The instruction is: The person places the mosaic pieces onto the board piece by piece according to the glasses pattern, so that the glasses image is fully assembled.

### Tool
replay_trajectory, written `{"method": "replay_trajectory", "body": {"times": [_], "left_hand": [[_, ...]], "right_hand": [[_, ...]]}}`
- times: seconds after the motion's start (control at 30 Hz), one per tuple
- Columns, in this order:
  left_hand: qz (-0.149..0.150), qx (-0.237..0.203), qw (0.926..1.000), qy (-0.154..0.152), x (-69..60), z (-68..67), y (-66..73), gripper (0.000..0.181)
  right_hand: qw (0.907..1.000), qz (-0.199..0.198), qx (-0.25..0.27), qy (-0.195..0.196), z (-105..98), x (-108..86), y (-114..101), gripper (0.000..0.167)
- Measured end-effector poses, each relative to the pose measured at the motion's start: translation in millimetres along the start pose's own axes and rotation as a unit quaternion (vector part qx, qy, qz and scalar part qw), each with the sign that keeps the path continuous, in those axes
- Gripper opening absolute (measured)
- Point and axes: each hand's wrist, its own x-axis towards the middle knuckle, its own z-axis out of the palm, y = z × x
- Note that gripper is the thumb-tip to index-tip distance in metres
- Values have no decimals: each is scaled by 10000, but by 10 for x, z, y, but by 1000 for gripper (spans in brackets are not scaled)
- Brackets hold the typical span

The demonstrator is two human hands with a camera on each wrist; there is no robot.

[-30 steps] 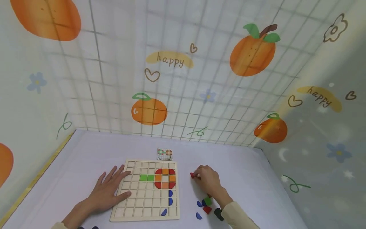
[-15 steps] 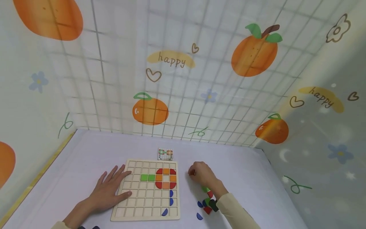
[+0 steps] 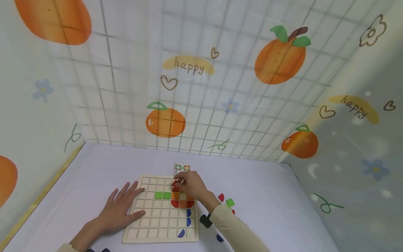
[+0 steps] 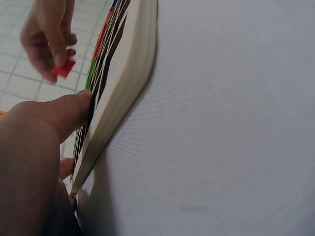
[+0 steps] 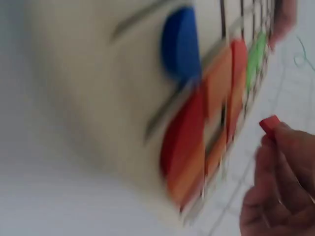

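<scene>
The thumb and fingertips of the right hand (image 3: 191, 183) pinched a small red piece (image 5: 269, 125), flat-faced and smooth, with a visibly thick edge; the fingers masked part of its outline. The piece was held above the far right part of a pale board (image 3: 151, 223), and both wrist views showed a gap between the two. The left hand (image 3: 118, 211) grasped nothing: its fingers lay spread, fingertips and thumb resting on the board's left edge, which looked rounded at the corner in the left wrist view.

The board was the colour of light wood, divided by thin raised ridges into a grid of square cells. Beneath the right hand sat a ring of orange squares (image 3: 182, 204) and rounded red corners (image 3: 175, 203), partly hidden. Two flat green squares (image 3: 159, 195) ran in a row from its left side, and three blue half-discs (image 3: 188, 222) lay nearer the person.

To the right, on the smooth, pale lilac tabletop (image 3: 267, 203), were scattered a loose red wedge (image 3: 221, 197), a green square (image 3: 230, 202) and other pieces, some covered by the beige sleeve (image 3: 234, 222). A small patterned card (image 3: 182, 167) lay just beyond the board. Sheer-looking cloth (image 3: 126, 87) printed with oranges hung behind.
</scene>
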Motion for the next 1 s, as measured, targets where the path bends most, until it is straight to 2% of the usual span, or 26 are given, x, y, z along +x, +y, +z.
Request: {"method": "replay_trajectory", "body": {"times": [0.17,0.37,0.47,0.63,0.73,0.87,1.0], "left_hand": [[55,-45,10000,-12,-1,7,7,78],[19,-14,10000,-18,1,22,6,79],[23,-25,10000,-20,-4,26,10,79],[51,-80,10000,19,-14,24,21,78],[36,-83,10000,9,-17,25,20,78],[-11,-41,10000,-15,-11,23,11,79],[-33,33,10000,24,-4,7,6,80]], "right_hand": [[9991,147,349,214,264,114,-130,16],[10000,8,-11,-33,396,206,-217,9],[9996,24,-269,-53,421,234,-257,6],[9947,184,-1002,-134,433,254,-314,8],[9930,206,-1110,-348,429,243,-320,6],[9927,-34,-1073,-543,416,212,-298,16],[9898,-359,-1304,-452,413,201,-270,20]]}}
